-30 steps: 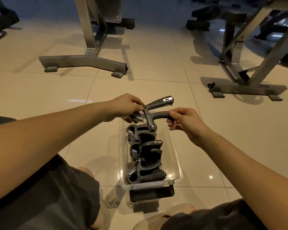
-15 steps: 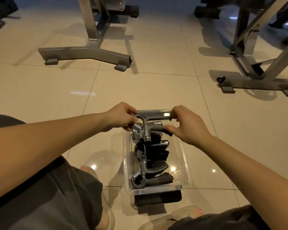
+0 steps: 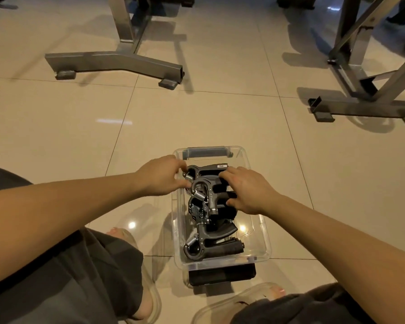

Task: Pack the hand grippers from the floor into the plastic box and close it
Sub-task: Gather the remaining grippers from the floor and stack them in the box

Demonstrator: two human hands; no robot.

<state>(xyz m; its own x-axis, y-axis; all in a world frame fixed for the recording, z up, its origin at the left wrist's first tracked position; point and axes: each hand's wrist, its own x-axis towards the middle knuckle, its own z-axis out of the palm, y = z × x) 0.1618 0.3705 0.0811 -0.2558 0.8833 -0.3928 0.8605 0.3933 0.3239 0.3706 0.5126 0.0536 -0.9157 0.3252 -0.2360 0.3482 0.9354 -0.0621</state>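
Observation:
A clear plastic box [image 3: 260, 232] stands open on the tiled floor between my feet. Several dark grey hand grippers [image 3: 211, 247] with steel springs lie stacked inside it. My left hand [image 3: 163, 176] grips the spring end of the hand gripper at the far end of the box [image 3: 208, 168]. My right hand [image 3: 247, 190] lies over the handle ends, fingers on top and thumb against a handle below. A dark latch [image 3: 222, 275] hangs at the box's near end and another [image 3: 206, 152] sits at the far end. A faint clear sheet, perhaps the lid [image 3: 160, 230], lies left of the box.
Two steel gym-machine bases stand on the floor, one at the far left [image 3: 112, 60] and one at the far right [image 3: 360, 108]. My feet in clear sandals [image 3: 147, 277] flank the box's near end. Open tiles lie on both sides of the box.
Both hands have lowered the hand gripper from above the box down onto the stack at its far end. The camera has tilted further down.

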